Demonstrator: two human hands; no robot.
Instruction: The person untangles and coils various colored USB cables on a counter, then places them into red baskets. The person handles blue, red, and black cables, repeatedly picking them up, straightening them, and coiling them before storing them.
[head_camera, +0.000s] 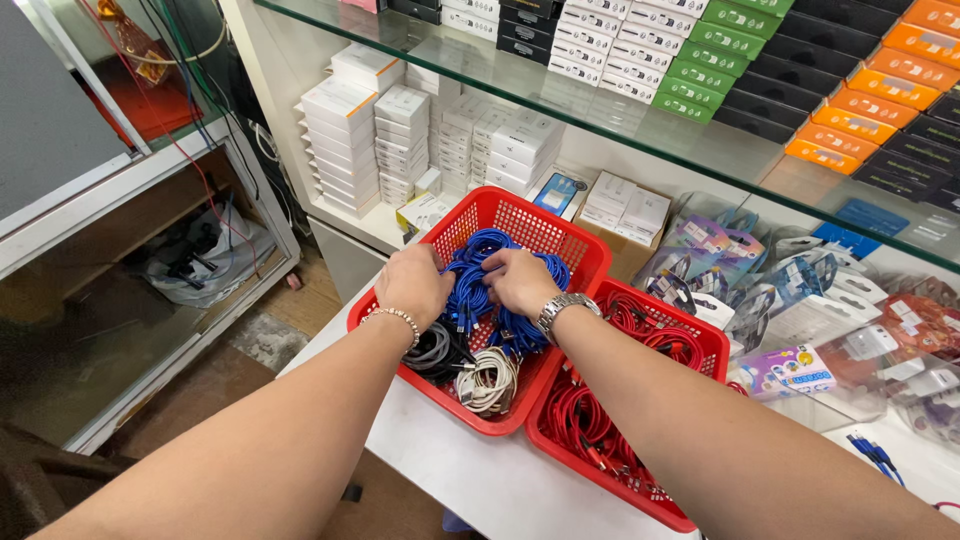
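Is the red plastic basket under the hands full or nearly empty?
Fairly full: the red plastic mesh basket holds coiled blue cables, grey and white bundles at its near end, little floor showing.

I see a second red basket of red cables on the white surface, white boxes stacked behind, packaged accessories at right.

Bright even light, sharp focus, glare on the glass shelf.

A shop: stacked boxed accessories under a glass counter.
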